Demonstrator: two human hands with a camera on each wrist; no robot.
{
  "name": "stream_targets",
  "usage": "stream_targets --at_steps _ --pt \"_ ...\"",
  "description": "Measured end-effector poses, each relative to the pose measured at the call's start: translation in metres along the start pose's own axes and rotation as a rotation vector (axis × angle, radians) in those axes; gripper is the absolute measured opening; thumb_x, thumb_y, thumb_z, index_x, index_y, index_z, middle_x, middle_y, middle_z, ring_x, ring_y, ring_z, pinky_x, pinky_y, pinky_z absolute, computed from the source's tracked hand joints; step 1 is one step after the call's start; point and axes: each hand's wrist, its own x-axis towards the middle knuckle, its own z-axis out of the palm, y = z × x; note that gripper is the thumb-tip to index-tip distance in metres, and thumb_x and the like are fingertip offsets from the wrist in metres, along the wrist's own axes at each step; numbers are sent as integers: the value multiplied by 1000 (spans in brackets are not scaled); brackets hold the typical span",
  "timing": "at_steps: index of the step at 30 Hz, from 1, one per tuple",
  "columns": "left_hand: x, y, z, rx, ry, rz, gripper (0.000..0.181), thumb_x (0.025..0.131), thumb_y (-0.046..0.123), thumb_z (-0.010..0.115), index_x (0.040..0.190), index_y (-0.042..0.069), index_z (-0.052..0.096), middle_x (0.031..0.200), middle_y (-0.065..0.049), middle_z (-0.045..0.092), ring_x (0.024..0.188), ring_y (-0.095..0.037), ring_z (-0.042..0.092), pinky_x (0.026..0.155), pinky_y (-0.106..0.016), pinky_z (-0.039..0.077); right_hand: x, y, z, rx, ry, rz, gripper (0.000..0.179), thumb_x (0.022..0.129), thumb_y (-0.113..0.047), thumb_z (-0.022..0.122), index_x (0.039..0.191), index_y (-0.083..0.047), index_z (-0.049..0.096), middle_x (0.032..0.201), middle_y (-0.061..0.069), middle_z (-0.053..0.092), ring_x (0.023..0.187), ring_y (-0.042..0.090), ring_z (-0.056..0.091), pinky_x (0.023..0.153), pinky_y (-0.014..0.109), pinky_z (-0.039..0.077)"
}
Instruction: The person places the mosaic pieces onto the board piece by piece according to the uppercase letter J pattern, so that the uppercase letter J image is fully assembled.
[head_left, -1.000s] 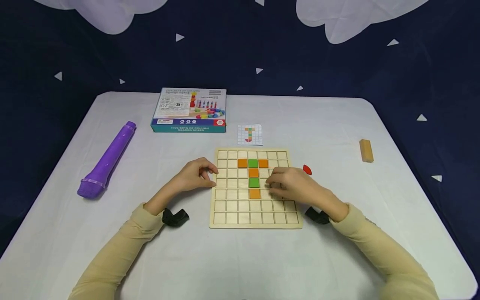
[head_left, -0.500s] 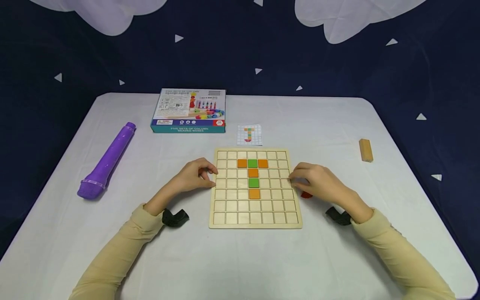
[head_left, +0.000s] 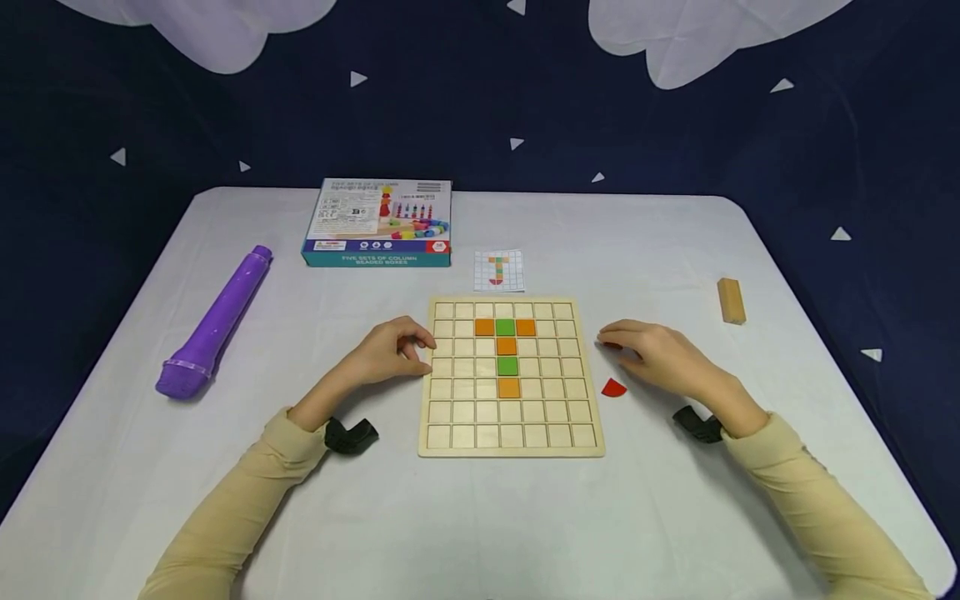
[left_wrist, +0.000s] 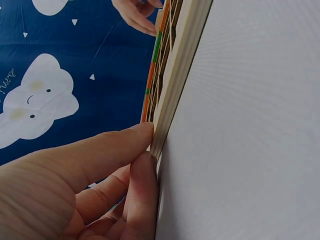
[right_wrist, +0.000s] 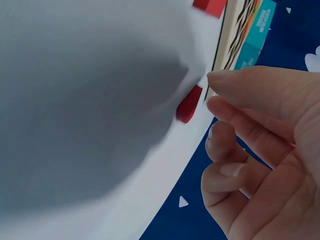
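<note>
A wooden grid board (head_left: 459,412) lies on the table, bearing orange and green square tiles (head_left: 507,346) set in a T shape. At its left edge my left hand (head_left: 386,348) holds the rim with thumb and fingertips, which the left wrist view shows against the board's side (left_wrist: 172,95). To the right of the board, my right hand (head_left: 652,354) hovers with loosely bent fingers and holds nothing. Below its fingers a red quarter-round piece (head_left: 613,388) lies on the cloth. In the right wrist view, one red piece (right_wrist: 189,104) sits close to the fingertips and another red piece (right_wrist: 211,7) farther off.
Behind the board lies a small pattern card (head_left: 498,271). A boxed toy set (head_left: 378,223) stands at the back left, with a purple microphone (head_left: 217,321) to its left. Toward the right edge is a wooden block (head_left: 731,301). A white cloth covers the table (head_left: 480,525).
My right hand has moved off the board to the right, and a red piece has come into sight. My left hand and the tiles have stayed in place.
</note>
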Motion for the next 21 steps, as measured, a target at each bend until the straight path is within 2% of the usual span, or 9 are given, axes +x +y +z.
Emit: stream_targets --at_steps 5,10,21 --pt "0 0 0 -3 -2 0 31 75 9 76 104 3 65 100 -13 59 70 -9 57 72 -23 45 1 7 0 4 -14 -10 36 80 4 64 116 0 64 120 13 65 112 30 61 88 44 50" --pt "0 0 0 -5 -5 -3 31 75 9 76 104 3 65 101 -13 59 70 -9 58 72 -24 45 0 12 0 6 -16 -19 37 80 6 64 116 -1 64 119 13 65 112 30 61 88 44 50" --pt "0 1 0 0 -1 -9 31 75 8 75 104 3 65 101 -13 59 70 -10 57 72 -25 45 -2 14 2 -4 13 -9 30 75 1 72 105 -2 68 98 6 67 88 18 64 75 36 52"
